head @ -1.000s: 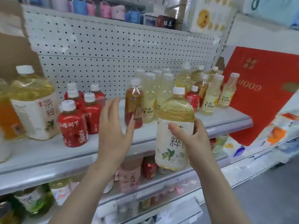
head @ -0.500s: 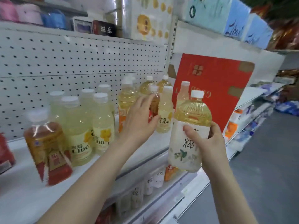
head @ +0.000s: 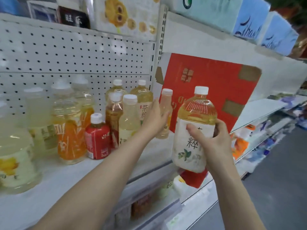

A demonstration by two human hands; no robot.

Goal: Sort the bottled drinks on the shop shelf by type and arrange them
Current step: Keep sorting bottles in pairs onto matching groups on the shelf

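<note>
White perforated back panel (head: 74, 55) and a white shelf board (head: 49, 188) form the work area. A red cardboard panel (head: 216, 83) leans at the right end of the board.

Visibility limits:
- The pale yellow bottles (head: 38, 117) at far left are blurred, and their labels cannot be read.
- The orange-labelled bottle (head: 71, 136) is also smeared. The small red-labelled bottle (head: 98, 141) beside it is sharper.
- An amber bottle (head: 113, 117) and a pale bottle (head: 128, 120) stand in front of two large tea bottles (head: 142, 97), hiding their lower bodies.
- Goods on the lower shelf (head: 149, 201) are too blurred to identify.
- The base of the held bottle overlaps the shelf edge and a red item below it.

Hand states:
- The right hand (head: 214, 141) grips the large tea bottle (head: 196, 117) in the air, in front of the shelf edge and the red panel. The bottle is nearly upright, cap up. The thumb lies across the white label, and the fingers wrap round the right side.
- The left hand (head: 156, 120) reaches over the board to a slim pale bottle (head: 166, 98) standing just beside the red panel. Its fingers are extended and close together and cover the bottle's middle. Contact cannot be confirmed, and the thumb is hidden.
</note>
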